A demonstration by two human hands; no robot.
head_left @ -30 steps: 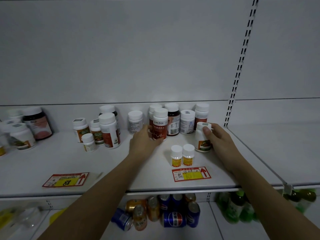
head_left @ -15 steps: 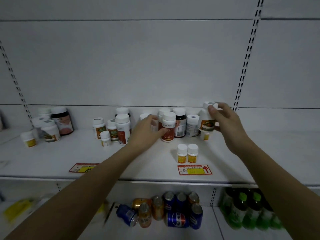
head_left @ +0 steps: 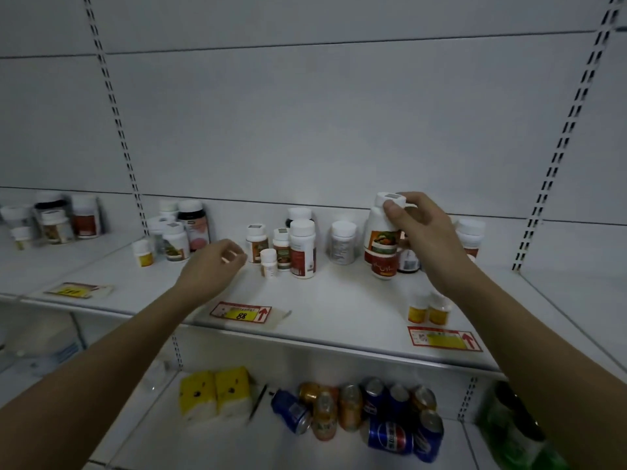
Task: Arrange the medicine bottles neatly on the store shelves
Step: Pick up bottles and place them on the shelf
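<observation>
Head view, right hand: the right hand (head_left: 422, 232) is closed around the cap of a white bottle (head_left: 381, 228) with an orange-and-green label, holding it upright in the air above the shelf (head_left: 339, 310).
Head view, left hand: the left hand (head_left: 212, 266) hangs over the shelf with its fingers loosely curled and nothing in its grip.
Behind the held bottle: a red-labelled bottle (head_left: 384, 266) stands on the shelf, partly covered by the lifted one.
Middle group: a tall red-labelled bottle (head_left: 302, 249) stands among several smaller white-capped ones; a plain white bottle (head_left: 343, 242) stands apart to their right.
Front right: two small yellow-labelled bottles (head_left: 428, 308) stand side by side, just behind a red price tag (head_left: 444, 338).
Left group: a dark bottle (head_left: 194, 225) and white bottles stand near the upright rail.
Contents: all bottles are capped; what is inside cannot be told.
Lower shelf: drink cans (head_left: 359, 412) are clustered, some lying down, beside yellow packs (head_left: 215, 391).
</observation>
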